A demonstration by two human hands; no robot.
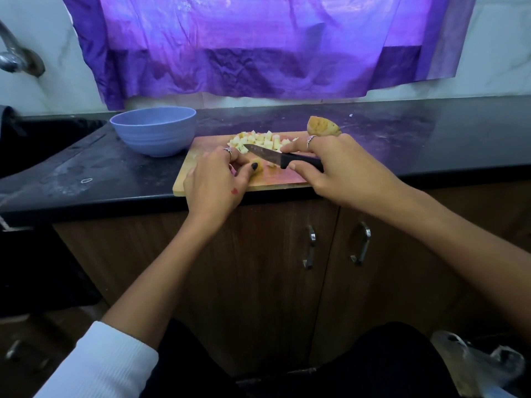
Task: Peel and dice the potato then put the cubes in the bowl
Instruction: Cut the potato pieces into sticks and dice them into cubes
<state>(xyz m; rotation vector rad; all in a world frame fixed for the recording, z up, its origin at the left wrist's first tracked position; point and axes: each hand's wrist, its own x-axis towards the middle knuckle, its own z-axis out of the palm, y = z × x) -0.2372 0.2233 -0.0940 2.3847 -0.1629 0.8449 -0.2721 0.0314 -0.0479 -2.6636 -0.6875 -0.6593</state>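
A wooden cutting board [275, 179] lies at the counter's front edge. A pile of pale potato cubes [263, 139] sits at its far side. My left hand [214, 179] pinches a small potato piece [258, 166] against the board. My right hand [336, 168] grips the black handle of a small knife [265, 155], blade pointing left just above and right of that piece. An unpeeled potato chunk [321, 127] rests beyond my right hand. The light-blue bowl [153, 133] stands left of the board; its inside is hidden from here.
A sink [43, 142] with a tap [17, 53] lies at the left of the black counter [431, 139]. Purple cloth [258, 47] hangs on the wall behind. Cabinet doors with metal handles [310, 248] are below, and a plastic bag [477, 360] sits at the lower right.
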